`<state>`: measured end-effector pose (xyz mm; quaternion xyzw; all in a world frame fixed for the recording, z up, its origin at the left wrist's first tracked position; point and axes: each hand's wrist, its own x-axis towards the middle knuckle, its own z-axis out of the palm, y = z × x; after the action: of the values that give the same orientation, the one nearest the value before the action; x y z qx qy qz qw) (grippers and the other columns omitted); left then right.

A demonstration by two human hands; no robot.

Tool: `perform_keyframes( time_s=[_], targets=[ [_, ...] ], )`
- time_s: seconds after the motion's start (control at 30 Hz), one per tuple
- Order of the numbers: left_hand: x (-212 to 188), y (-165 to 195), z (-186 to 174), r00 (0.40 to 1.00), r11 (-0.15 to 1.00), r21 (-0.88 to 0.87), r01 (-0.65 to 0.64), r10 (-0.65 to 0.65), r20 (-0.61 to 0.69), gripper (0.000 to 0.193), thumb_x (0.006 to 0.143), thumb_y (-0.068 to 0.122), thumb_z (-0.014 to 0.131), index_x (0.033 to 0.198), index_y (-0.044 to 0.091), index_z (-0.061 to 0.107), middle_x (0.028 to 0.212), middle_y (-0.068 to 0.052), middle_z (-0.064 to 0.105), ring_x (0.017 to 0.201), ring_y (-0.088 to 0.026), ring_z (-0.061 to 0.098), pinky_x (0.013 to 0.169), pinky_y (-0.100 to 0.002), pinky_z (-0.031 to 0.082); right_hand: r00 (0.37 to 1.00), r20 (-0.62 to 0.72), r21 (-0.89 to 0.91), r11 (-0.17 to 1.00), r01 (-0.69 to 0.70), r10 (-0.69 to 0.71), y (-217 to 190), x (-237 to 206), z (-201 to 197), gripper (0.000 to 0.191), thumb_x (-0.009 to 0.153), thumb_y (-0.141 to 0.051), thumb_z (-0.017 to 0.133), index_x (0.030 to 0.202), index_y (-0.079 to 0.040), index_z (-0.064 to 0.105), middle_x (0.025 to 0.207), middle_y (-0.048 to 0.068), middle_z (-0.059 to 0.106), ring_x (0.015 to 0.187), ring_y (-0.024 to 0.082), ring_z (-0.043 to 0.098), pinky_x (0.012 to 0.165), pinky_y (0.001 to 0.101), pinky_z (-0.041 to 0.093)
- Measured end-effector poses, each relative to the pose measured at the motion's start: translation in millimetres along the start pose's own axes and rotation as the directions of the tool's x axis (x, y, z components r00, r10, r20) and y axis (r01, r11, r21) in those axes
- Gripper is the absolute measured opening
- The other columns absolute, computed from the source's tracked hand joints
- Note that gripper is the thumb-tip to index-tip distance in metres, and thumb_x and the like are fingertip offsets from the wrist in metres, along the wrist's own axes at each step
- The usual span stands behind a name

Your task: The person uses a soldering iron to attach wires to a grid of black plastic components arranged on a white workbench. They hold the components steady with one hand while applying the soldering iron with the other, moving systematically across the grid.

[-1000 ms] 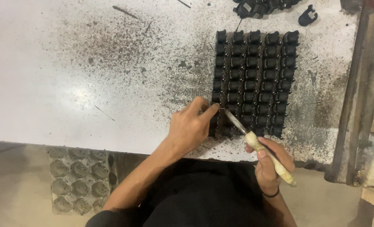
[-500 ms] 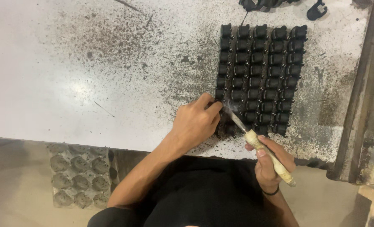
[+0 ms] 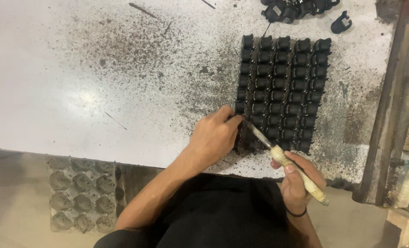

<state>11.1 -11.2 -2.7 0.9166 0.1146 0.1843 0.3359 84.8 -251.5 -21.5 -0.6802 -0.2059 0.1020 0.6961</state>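
The left hand (image 3: pixel 213 138) presses down on the near corner of the block of black moulded parts (image 3: pixel 280 92) on the speckled worktop (image 3: pixel 75 82), steadying it. The right hand (image 3: pixel 296 181) is clenched around a pale-handled tool (image 3: pixel 287 163), angling its blade into that held corner.

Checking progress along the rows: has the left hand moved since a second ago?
No. The left hand stays at the near-left corner of the block of black parts, with the tool tip beside it.

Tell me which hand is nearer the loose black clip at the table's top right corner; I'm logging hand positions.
Right, narrowly. The right hand holds the pale-handled tool at the table's near edge, below the loose black clip. The left hand rests on the block of black parts, further left.
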Motion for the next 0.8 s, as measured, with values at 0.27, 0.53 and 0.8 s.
perform_keyframes(
  time_s=[0.27,0.53,0.8],
  targets=[
    [-9,6,3,0.999,0.991,0.128,-0.042,0.040,0.017,0.032,0.080,0.001,0.066,0.112,-0.005,0.071,0.097,-0.012,0.059,0.079,-0.026,0.070,0.055,-0.036,0.057,0.992,0.086,-0.190,0.976,0.104,-0.089,-6,1,-1,0.032,0.089,-0.007,0.059,0.110,0.017,0.065,0.095,0.029,0.072,0.078,0.033,0.077,0.068,0.0363,0.065],
    [-8,0,4,0.996,0.998,0.061,-0.026,0.031,-0.086,0.022,0.084,0.004,0.068,0.105,0.002,0.073,0.095,-0.007,0.063,0.074,-0.024,0.070,0.055,-0.037,0.056,0.993,0.095,-0.204,0.975,0.087,-0.068,-11,4,4,0.031,0.089,-0.006,0.060,0.109,0.016,0.066,0.095,0.028,0.072,0.081,0.032,0.077,0.070,0.0347,0.064],
    [2,-4,6,0.999,0.996,0.079,-0.041,0.043,-0.022,0.021,0.082,0.003,0.068,0.103,0.004,0.071,0.094,-0.008,0.063,0.074,-0.026,0.070,0.057,-0.038,0.056,0.986,0.166,-0.260,0.964,0.055,-0.011,-16,8,-5,0.033,0.089,-0.006,0.059,0.111,0.018,0.065,0.093,0.028,0.073,0.079,0.034,0.076,0.069,0.0361,0.064]
  ],
)
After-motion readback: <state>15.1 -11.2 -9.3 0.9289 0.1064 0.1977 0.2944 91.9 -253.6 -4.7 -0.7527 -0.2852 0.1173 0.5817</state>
